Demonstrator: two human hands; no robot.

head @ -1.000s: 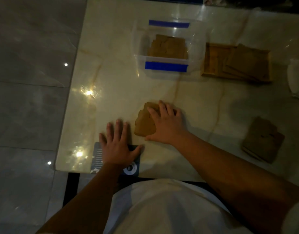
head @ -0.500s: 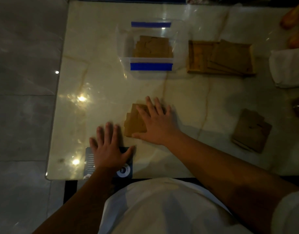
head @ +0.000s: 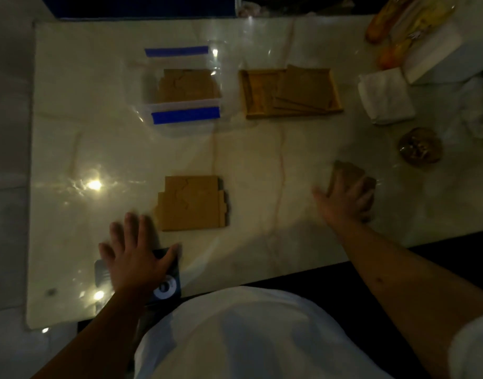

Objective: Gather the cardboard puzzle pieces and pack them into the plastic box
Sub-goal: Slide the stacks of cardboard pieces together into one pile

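Observation:
A clear plastic box (head: pixel 184 105) with blue tape strips stands at the back of the marble table and holds brown cardboard puzzle pieces (head: pixel 188 86). A flat stack of cardboard pieces (head: pixel 192 202) lies uncovered in front of me. My left hand (head: pixel 136 258) rests flat, fingers spread, on a dark card at the near edge. My right hand (head: pixel 346 199), blurred, lies with spread fingers on top of another cardboard stack (head: pixel 344 172) at the right. I cannot tell whether it grips that stack.
A wooden tray (head: pixel 251 97) with cardboard sheets sits right of the box. Folded white cloth (head: pixel 385 97), a white block, orange-yellow items and a round brown object (head: pixel 419 150) crowd the far right. The table's near edge runs just behind my hands.
My right hand left the middle cardboard stack and swung right onto the right-hand stack. The middle stack now lies uncovered. The left hand stayed on the dark card.

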